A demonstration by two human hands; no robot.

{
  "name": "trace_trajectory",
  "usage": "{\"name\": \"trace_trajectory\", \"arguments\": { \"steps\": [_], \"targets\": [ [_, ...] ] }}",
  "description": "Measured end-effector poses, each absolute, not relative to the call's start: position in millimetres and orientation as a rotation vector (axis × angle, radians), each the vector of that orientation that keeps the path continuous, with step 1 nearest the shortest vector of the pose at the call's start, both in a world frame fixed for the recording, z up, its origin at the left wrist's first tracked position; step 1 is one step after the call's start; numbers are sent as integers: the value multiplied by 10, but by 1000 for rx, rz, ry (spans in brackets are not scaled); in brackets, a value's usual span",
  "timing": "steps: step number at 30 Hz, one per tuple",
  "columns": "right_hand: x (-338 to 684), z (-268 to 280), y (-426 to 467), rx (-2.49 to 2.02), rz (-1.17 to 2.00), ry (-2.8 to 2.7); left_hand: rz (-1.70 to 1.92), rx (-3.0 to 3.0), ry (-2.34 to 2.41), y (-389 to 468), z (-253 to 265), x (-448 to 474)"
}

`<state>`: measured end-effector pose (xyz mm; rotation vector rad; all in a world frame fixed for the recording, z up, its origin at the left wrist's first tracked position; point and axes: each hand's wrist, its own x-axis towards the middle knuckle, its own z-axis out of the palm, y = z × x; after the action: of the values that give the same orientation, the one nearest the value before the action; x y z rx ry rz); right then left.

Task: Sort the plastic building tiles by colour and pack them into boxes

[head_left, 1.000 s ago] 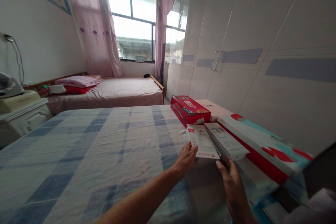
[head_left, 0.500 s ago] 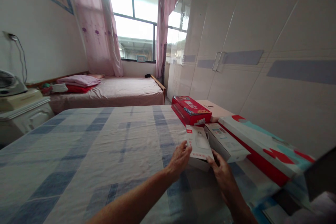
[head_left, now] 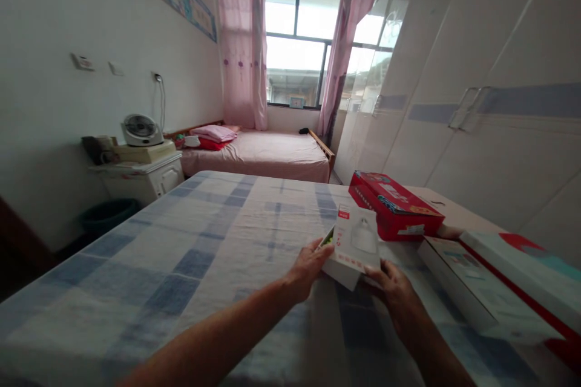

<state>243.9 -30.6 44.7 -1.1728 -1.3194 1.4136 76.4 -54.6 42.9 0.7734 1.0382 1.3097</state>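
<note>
A small white box (head_left: 356, 245) with a red mark and a product picture is lifted a little above the blue checked bed sheet (head_left: 213, 242). My left hand (head_left: 311, 263) grips its left side and my right hand (head_left: 393, 281) holds its lower right corner. Just behind it lies a red box (head_left: 393, 204). To the right, a long white box (head_left: 472, 293) and a red, white and teal box (head_left: 526, 278) lie along the bed's edge.
White wardrobe doors (head_left: 476, 103) run along the right. A second bed with a pink cover (head_left: 265, 154) stands under the window. A white bedside cabinet (head_left: 145, 175) at the left carries a small fan (head_left: 140, 129); a dark basin (head_left: 106, 214) sits on the floor beside it.
Both hands closed on the small white box and lifted it off the pile, toward the left. The view swung left, showing the cabinet and fan.
</note>
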Motion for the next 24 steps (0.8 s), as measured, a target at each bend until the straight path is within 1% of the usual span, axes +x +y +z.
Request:
{"name": "trace_trajectory", "arguments": {
  "steps": [4, 7, 13, 16, 20, 24],
  "targets": [
    [2016, 580, -218, -1046, 1590, -1338, 1318, 509, 1093, -610, 424, 277],
    [1726, 608, -97, -989, 1697, -1252, 1400, 449, 1132, -713, 415, -125],
    [1380, 418, 120, -870, 1680, -1285, 1652, 562, 1360, -1203, 486, -945],
    [1353, 242, 172, -915, 1683, -1308, 1725, 664, 1578, -1492, 569, -1284],
    [1396, 99, 229, -988, 1687, -1307, 1771, 750, 1995, -1722, 638, -1663],
    [1432, 86, 229, -993, 1663, -1376, 1681, 995, 2364, -1754, 585, -1937]
  ]
}}
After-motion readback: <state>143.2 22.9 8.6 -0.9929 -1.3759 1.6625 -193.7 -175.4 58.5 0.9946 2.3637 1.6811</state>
